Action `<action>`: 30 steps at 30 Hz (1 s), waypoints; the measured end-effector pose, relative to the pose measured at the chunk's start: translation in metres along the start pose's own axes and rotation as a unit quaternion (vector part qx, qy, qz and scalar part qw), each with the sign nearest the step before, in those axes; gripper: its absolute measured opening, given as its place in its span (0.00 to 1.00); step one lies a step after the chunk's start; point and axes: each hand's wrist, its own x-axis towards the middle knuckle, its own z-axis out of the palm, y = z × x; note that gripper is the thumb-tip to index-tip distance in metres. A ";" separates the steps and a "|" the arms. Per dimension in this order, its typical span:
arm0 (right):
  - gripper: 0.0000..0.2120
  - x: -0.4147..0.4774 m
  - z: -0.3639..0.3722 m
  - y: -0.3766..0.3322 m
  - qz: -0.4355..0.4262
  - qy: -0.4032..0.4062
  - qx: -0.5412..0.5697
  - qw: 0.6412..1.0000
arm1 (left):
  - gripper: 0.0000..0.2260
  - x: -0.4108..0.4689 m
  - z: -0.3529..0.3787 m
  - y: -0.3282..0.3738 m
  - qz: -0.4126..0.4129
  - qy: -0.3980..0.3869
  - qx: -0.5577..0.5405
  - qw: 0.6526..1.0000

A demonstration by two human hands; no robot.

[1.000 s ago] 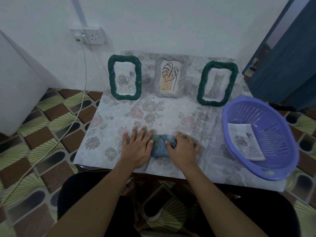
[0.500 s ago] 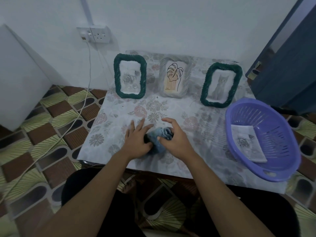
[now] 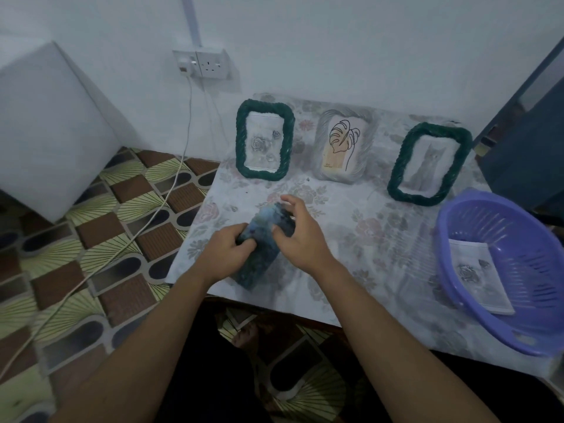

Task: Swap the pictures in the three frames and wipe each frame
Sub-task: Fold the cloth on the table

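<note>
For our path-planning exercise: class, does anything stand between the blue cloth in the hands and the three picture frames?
Nothing visible does. Only bare tablecloth lies between the held cloth and the rose frame, leaf frame or cat frame. The purple basket sits aside, right.

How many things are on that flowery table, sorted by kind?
Green frames: 2
Grey frame: 1
Purple basket: 1
Loose picture in the basket: 1 visible
Blue cloth: 1, gripped by the left hand and right hand
Total: 6
</note>
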 end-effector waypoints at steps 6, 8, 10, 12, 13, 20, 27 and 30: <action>0.30 0.007 0.020 0.032 0.034 -0.003 -0.200 0.979 | 0.08 0.020 -0.012 -0.019 -0.109 0.087 0.050 0.989; 0.32 0.005 0.023 0.044 0.051 -0.009 -0.277 0.960 | 0.09 0.026 -0.016 -0.024 -0.130 0.107 0.070 0.983; 0.34 0.005 0.025 0.057 0.071 -0.017 -0.339 0.938 | 0.09 0.034 -0.021 -0.029 -0.143 0.116 0.079 0.980; 0.34 0.005 0.026 0.066 0.073 -0.028 -0.382 0.921 | 0.10 0.040 -0.025 -0.030 -0.146 0.121 0.097 0.977; 0.33 0.004 0.027 0.070 0.072 -0.034 -0.393 0.916 | 0.10 0.042 -0.027 -0.030 -0.146 0.126 0.107 0.975; 0.30 0.003 0.028 0.078 0.063 -0.036 -0.413 0.908 | 0.16 0.044 -0.030 -0.044 -0.149 0.136 0.157 0.967; 0.30 0.003 0.028 0.079 0.068 -0.036 -0.418 0.905 | 0.22 0.042 -0.028 -0.048 -0.079 0.177 0.313 0.930; 0.30 0.002 0.029 0.079 0.064 -0.030 -0.421 0.904 | 0.20 0.047 -0.022 -0.049 -0.006 0.127 0.332 0.934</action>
